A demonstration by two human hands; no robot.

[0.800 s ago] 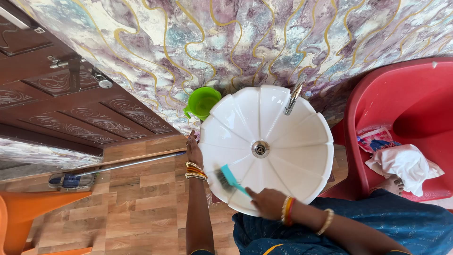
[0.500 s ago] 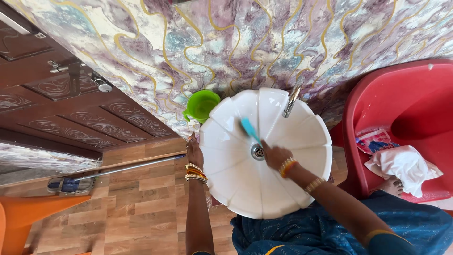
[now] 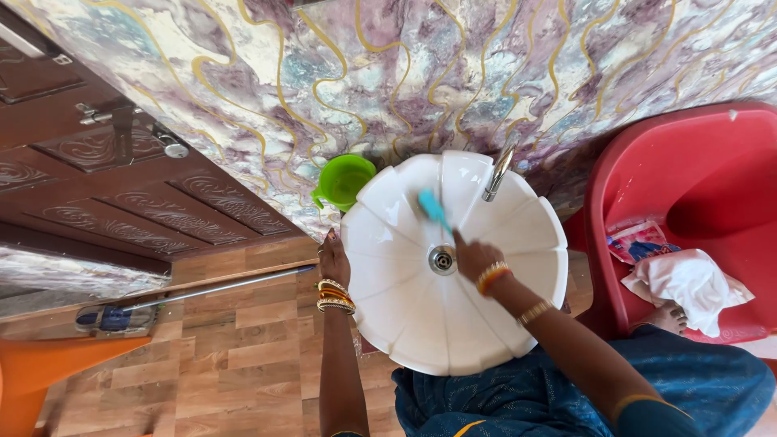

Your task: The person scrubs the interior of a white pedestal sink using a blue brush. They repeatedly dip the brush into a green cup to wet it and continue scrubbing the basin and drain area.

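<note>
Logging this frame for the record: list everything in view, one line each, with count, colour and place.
Basin: one, white, fluted, centre.
Brush: one, teal, on the basin's far slope, in the right hand.
Tap: one, metal, basin's far rim.
Jug: one, green, left of basin by wall.
Mop: one, metal handle, on floor left.
Chair: one, red, right.
Cloth: one, white, on chair.
Packet: one, pink-blue, on chair.
Door: one, brown, left.
Left hand: on basin's left rim.
Right hand: gripping brush.
</note>
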